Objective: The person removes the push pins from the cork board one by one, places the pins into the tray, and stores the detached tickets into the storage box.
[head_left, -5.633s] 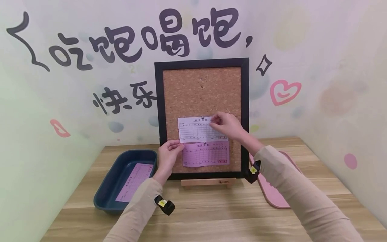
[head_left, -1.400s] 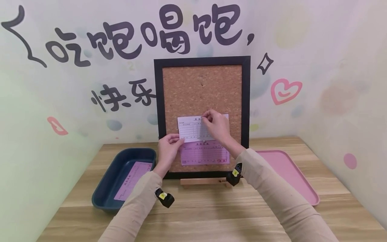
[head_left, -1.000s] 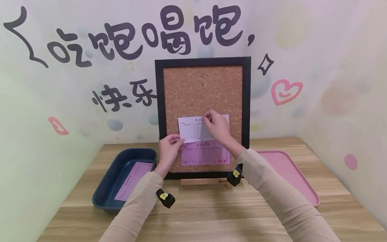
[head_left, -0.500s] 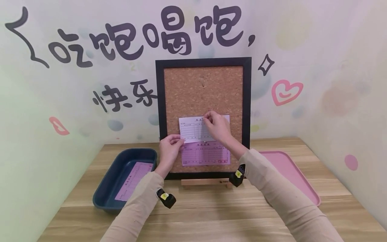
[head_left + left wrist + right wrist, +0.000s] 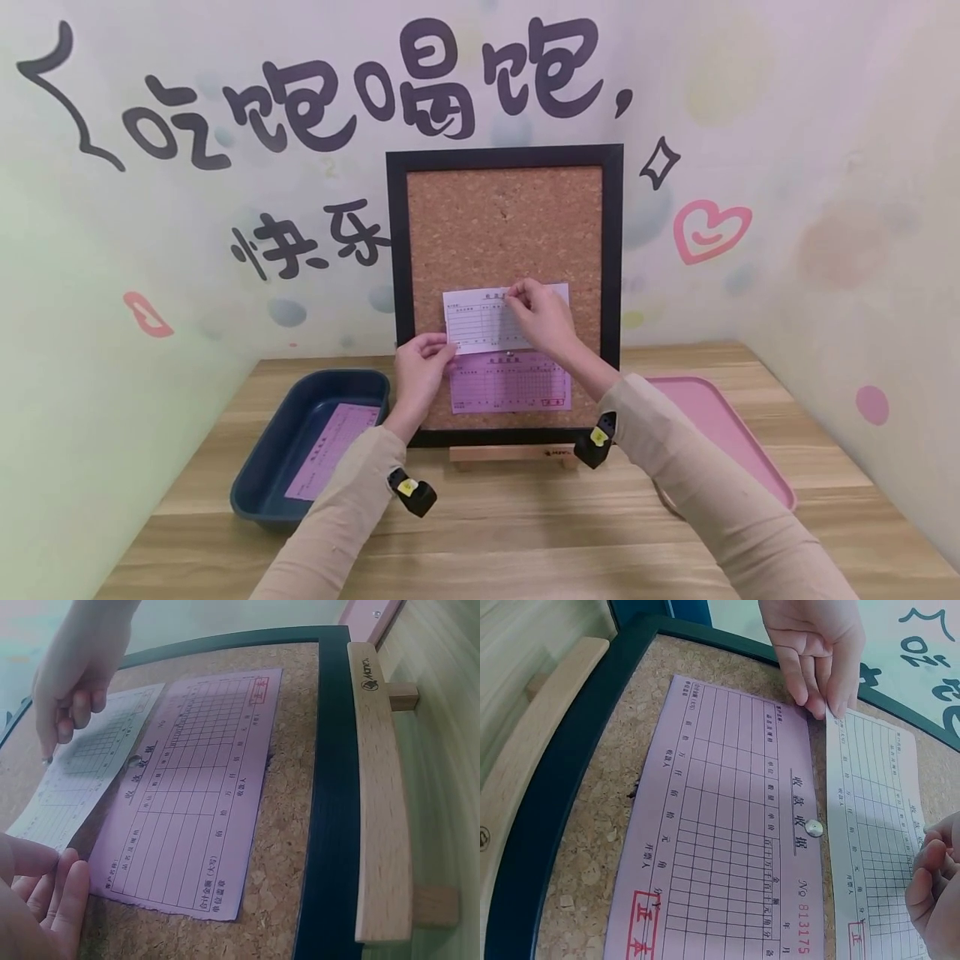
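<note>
A white receipt slip [image 5: 468,321] lies against the framed corkboard [image 5: 502,225], just above a pink receipt slip [image 5: 510,387]. My left hand [image 5: 420,375] pinches the white slip's lower left corner between thumb and fingers. At the white slip's top middle my right hand [image 5: 543,315] pinches a small metal thumbtack [image 5: 48,760], mostly covered by the fingertips. Another round-headed thumbtack [image 5: 814,828] fixes the pink slip at its top edge. The right wrist view shows the printed rows of both slips, with a narrow gap of cork between them.
The board leans on a small wooden stand [image 5: 510,453] on the wood-grain table [image 5: 495,533]. To the left, a dark blue tray [image 5: 258,479] holds another pink slip [image 5: 333,446]. A pink tray [image 5: 720,417] sits at the right, partly behind my right sleeve. A lettered wall rises behind.
Since the earliest frame, my right hand has moved left onto the tack at the white slip's top, and the pink slip lies flatter. Over the last second both hands have barely moved.
</note>
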Demonstrator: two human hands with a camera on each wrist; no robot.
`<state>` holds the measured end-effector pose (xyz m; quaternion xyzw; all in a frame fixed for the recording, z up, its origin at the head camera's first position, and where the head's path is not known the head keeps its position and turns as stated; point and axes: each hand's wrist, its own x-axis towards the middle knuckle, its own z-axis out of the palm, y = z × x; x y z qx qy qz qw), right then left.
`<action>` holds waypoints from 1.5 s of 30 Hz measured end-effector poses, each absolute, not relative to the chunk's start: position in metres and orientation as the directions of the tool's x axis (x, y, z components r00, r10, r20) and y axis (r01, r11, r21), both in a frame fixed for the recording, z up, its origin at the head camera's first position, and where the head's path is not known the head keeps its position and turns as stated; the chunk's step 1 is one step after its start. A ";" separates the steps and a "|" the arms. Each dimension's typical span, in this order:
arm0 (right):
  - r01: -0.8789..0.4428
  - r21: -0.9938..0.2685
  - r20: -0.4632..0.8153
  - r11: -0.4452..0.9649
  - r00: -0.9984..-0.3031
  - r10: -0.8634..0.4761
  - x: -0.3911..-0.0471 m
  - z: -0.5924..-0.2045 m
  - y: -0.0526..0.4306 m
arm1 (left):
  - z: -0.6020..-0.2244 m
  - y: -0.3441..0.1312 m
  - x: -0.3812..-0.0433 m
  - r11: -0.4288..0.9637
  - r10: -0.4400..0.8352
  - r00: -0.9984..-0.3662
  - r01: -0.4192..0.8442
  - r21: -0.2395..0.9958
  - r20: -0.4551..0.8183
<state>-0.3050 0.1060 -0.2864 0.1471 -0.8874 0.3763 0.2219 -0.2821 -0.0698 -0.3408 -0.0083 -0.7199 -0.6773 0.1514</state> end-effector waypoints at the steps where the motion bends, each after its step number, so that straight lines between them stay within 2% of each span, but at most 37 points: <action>1: -0.429 -0.606 0.501 0.670 -0.860 -0.097 -0.304 -0.286 0.107 | -0.341 -0.070 -0.282 0.073 -0.192 -0.955 0.216 0.974 0.226; 24: -0.443 -0.621 0.475 0.647 -0.869 -0.140 -0.285 -0.286 0.131 | -0.337 -0.085 -0.273 0.089 -0.178 -0.956 0.220 0.971 0.233; 34: -0.461 -0.608 0.501 0.646 -0.854 -0.138 -0.274 -0.286 0.152 | -0.337 -0.099 -0.268 0.122 -0.191 -0.951 0.222 0.967 0.242; 45: -0.494 -0.610 0.537 0.619 -0.833 -0.136 -0.273 -0.295 0.180 | -0.338 -0.112 -0.262 0.098 -0.225 -0.940 0.239 0.966 0.255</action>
